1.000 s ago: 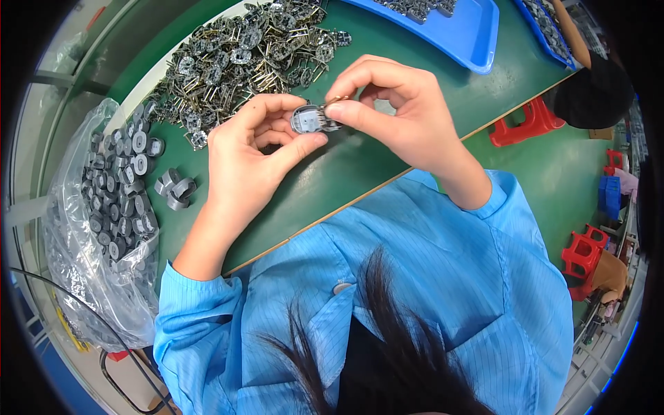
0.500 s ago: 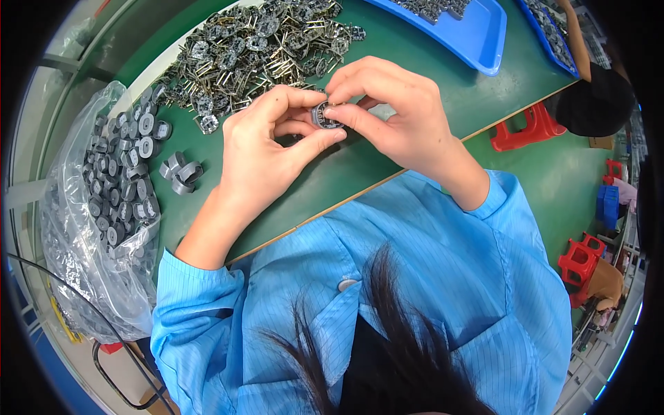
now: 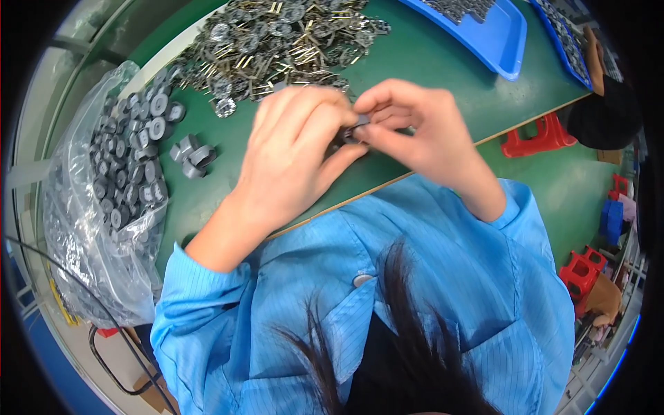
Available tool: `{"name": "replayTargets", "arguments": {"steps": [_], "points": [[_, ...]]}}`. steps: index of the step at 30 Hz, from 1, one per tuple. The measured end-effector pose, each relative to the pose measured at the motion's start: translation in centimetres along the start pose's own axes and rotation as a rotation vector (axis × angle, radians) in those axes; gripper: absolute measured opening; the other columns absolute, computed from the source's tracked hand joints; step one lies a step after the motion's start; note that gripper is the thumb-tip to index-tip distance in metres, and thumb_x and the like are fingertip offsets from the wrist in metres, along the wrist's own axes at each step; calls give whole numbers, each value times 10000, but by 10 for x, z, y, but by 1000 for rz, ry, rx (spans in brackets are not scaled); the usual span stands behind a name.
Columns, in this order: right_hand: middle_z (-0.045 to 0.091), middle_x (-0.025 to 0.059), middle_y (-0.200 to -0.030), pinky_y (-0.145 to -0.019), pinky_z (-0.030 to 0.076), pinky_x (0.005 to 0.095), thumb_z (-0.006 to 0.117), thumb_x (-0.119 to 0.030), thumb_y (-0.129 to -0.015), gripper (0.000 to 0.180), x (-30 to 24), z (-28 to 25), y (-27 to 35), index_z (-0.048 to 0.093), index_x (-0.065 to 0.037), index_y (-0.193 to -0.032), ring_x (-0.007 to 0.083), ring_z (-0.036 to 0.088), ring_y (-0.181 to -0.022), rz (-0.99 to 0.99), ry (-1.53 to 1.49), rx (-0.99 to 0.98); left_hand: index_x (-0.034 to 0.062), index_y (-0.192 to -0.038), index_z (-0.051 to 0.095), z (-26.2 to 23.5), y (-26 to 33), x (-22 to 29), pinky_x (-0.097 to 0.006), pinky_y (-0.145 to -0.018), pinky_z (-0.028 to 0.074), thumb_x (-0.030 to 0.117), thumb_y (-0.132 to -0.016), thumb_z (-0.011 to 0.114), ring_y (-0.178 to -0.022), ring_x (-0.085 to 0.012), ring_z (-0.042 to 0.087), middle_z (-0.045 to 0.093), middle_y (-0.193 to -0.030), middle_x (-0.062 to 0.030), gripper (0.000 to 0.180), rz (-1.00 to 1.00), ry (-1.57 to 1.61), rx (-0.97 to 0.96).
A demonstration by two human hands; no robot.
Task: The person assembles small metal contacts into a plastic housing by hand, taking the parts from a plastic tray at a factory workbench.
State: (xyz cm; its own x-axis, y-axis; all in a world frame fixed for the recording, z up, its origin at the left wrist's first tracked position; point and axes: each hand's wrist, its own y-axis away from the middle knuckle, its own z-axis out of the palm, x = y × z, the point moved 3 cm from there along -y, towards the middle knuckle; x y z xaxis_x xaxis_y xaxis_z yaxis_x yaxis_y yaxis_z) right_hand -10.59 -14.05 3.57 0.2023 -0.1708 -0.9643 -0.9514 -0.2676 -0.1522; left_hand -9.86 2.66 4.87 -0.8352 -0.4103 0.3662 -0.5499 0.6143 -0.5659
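L hand (image 3: 290, 146) & R hand (image 3: 427, 126) both narrowly pinch 1 sm. grey part (image 3: 361, 121) btwn them over green table (image 3: 415, 66), w/ approx. 4 loose grey caps (image 3: 192, 156) to L, 2 blue trays (image 3: 510, 57) upper R.

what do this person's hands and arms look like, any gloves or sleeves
The left hand and right hand are bare: no glove, watch or bracelet shows, though some fingers are hidden or blurred. The left sleeve and right sleeve are bright blue cloth with fine darker stripes, ending partway down the forearms. No cables are seen on either arm.
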Motion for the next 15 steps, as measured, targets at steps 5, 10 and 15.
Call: {"name": "replayTargets", "arguments": {"steps": [5, 10, 15], "points": [[649, 83, -846, -651, 543, 265, 670, 16, -759, 194, -2, -41, 15, 623, -19, -945, 173, 664, -724, -269, 352, 270, 38, -1171, 512, -53, 50, -11, -405, -984, 356, 38, -658, 678, -1166, -338, 437, 459, -1255, -158, 539, -365, -456, -58], [629, 51, -854, -656, 484, 243, 714, -155, -737, 185, 12, -161, -14, 662, -57, -885, 133, 605, -788, -71, 837, 580, 12, -1127, 537, -75, 89, -36, -411, -951, 402, -29, -713, 601, -1139, -357, 478, 461, -1251, -190, 421, -498, -318, -145], [618, -1, -750, -686, 461, 244, 734, -250, -759, 275, 63, -217, -48, 682, -33, -919, 91, 551, -665, 239, 775, 458, 31, -1058, 575, -54, 66, -41, -386, -856, 453, -3, -721, 681, -1018, -327, 535, 498, -1171, -163, 355, -424, -295, -159]]}}
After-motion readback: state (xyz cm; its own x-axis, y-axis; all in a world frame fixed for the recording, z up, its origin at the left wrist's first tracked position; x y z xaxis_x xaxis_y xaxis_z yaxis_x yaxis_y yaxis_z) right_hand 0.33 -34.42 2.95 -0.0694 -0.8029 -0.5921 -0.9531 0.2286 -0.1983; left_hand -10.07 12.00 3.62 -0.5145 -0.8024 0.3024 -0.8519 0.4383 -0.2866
